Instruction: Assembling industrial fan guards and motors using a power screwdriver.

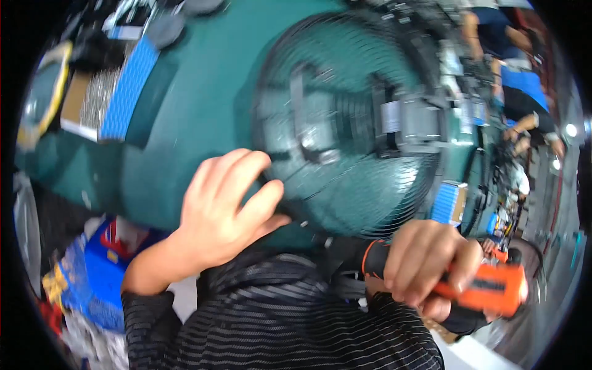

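Green tabletop at upper centre bears a round, see-through black wire cage near the loosely spread left hand, while the right hand grasps an orange-and-black tool lower right.

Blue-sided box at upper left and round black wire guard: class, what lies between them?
In the head view, only green tabletop shows between the blue-sided box and the wire guard.

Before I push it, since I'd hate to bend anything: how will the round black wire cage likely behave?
The wire cage probably moves as one fairly stiff piece, given its closely ringed wires. It may swing unevenly, as the grey boxy part sits off-centre. Rolling seems unlikely while it lies flat.
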A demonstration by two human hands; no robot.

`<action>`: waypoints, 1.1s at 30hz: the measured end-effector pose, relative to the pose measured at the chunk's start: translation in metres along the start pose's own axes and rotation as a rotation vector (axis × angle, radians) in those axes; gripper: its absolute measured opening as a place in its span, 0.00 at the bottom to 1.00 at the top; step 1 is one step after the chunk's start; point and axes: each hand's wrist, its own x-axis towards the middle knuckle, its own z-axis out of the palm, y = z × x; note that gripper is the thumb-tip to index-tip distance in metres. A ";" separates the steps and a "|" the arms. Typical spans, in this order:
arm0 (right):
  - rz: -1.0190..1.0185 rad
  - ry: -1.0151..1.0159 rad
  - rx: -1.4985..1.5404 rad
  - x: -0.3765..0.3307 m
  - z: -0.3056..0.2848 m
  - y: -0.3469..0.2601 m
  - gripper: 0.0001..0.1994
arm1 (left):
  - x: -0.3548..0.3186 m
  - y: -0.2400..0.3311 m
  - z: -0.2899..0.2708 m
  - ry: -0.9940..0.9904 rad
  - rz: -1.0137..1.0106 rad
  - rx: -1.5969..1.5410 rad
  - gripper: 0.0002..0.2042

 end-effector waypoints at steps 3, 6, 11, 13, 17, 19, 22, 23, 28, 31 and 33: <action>-0.168 0.309 0.134 -0.036 -0.001 -0.020 0.21 | 0.032 -0.007 -0.019 -0.200 0.207 0.198 0.46; -0.194 0.545 0.155 -0.069 0.004 -0.042 0.16 | 0.058 -0.011 -0.023 -0.283 0.427 0.293 0.41; -0.058 0.419 0.179 -0.116 -0.025 -0.063 0.18 | 0.074 -0.020 -0.040 -0.270 0.589 0.383 0.33; -0.087 0.422 0.199 -0.131 -0.039 -0.066 0.19 | 0.076 -0.014 -0.041 -0.311 0.610 0.409 0.33; -0.162 0.675 0.117 -0.158 -0.050 -0.082 0.20 | 0.055 0.007 -0.035 -0.257 0.568 0.377 0.34; -0.217 0.695 0.082 -0.166 -0.052 -0.085 0.20 | 0.032 0.020 -0.028 -0.201 0.521 0.337 0.34; -0.299 0.848 -0.038 -0.168 -0.052 -0.087 0.19 | 0.008 0.044 -0.009 -0.120 0.428 0.305 0.36; -0.294 0.856 -0.031 -0.167 -0.051 -0.087 0.19 | 0.004 0.053 -0.002 -0.069 0.404 0.301 0.36; -0.298 0.987 -0.657 -0.165 -0.041 -0.094 0.19 | 0.002 0.088 0.037 0.086 0.339 0.428 0.38; -0.386 0.997 -1.096 -0.160 -0.039 -0.088 0.23 | 0.006 0.082 0.023 0.018 0.408 0.260 0.40; -0.392 0.984 -1.192 -0.155 -0.041 -0.082 0.21 | 0.005 0.060 -0.014 0.205 0.379 0.264 0.37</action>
